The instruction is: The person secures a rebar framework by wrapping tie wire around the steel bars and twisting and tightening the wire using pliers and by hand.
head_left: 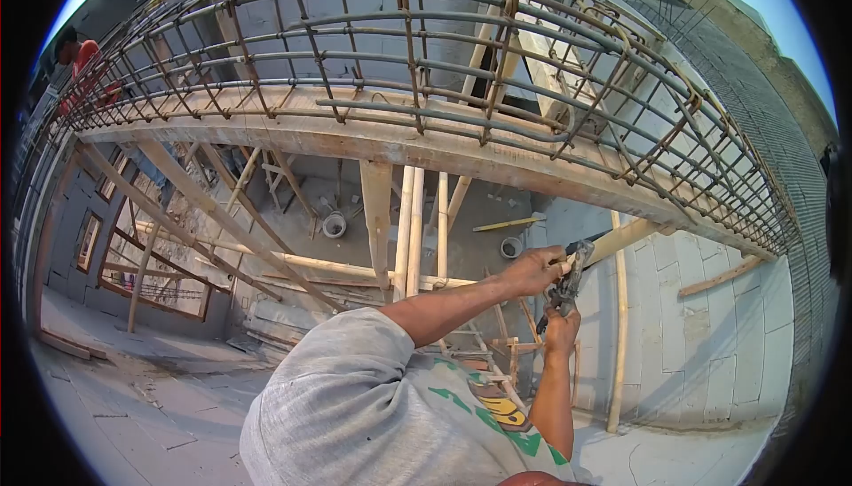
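My left hand (535, 270) reaches across to the right, its fingers closed round the near end of a wooden brace (624, 238). Below it, my right hand (560, 330) grips the handle of a grey-and-black handheld power tool (568, 285), perhaps a saw. The tool lies across the brace close to my left fingers; its blade or tip cannot be made out. From there the brace runs up to the right, under a long wooden formwork beam (399, 142).
A rebar cage (408, 38) rests along the beam. Wooden props (377, 220) and bamboo poles (619, 335) stand below. Buckets (334, 224) sit on the floor far down. Block walls (692, 326) rise at right. A person in red (87, 69) is at far left.
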The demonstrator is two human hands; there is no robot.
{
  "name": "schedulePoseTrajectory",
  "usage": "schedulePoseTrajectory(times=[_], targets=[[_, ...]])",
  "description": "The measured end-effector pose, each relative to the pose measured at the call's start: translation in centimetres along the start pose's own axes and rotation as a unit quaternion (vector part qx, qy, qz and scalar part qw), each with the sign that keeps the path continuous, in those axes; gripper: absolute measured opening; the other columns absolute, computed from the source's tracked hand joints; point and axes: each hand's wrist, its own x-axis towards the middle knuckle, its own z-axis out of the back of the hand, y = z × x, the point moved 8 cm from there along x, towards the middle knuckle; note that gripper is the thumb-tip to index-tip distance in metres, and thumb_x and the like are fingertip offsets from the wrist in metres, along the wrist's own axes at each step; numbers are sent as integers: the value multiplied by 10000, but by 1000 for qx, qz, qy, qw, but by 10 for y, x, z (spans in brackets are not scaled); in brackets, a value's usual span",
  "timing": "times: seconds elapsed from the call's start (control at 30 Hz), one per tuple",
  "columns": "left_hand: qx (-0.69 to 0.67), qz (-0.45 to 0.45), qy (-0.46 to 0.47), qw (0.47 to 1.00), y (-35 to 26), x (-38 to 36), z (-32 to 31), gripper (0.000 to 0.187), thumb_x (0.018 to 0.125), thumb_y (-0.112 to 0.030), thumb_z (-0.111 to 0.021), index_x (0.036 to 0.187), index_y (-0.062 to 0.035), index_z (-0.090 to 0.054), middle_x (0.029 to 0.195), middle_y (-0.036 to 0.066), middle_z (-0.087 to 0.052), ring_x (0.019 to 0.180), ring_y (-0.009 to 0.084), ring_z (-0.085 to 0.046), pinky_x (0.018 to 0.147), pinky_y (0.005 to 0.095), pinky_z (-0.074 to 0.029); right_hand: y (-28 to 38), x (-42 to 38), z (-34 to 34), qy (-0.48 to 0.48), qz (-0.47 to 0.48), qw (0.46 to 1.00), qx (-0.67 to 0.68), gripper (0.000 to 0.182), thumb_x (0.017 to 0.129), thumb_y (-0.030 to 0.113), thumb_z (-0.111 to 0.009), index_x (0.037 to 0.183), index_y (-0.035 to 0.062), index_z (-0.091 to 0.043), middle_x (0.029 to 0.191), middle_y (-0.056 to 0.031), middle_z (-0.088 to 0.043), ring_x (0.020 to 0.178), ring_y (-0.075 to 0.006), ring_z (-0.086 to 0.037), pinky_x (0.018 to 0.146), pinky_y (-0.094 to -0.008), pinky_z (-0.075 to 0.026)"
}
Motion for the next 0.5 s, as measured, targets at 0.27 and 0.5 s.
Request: schedulePoseTrajectory(times=[0.27,0.5], targets=[[-13,-20,-155,988,18,-16,79,318,968,-334,-568,905,-23,-581,779,56,-625,725,120,-590,680,286,-478,45,-5,-6,67,11,994,89,351,836,15,-607,1186,-3,-599,971,-78,-675,806,-127,-574,706,-278,-460],[53,-23,-246,967,18,-33,114,317,960,-338,-583,997,-27,-628,777,45,-616,747,126,-585,716,283,-477,189,-18,39,-62,288,947,127,449,895,73,-589,1317,1,-453,1102,-81,-612,811,-102,-552,662,-243,-470]])
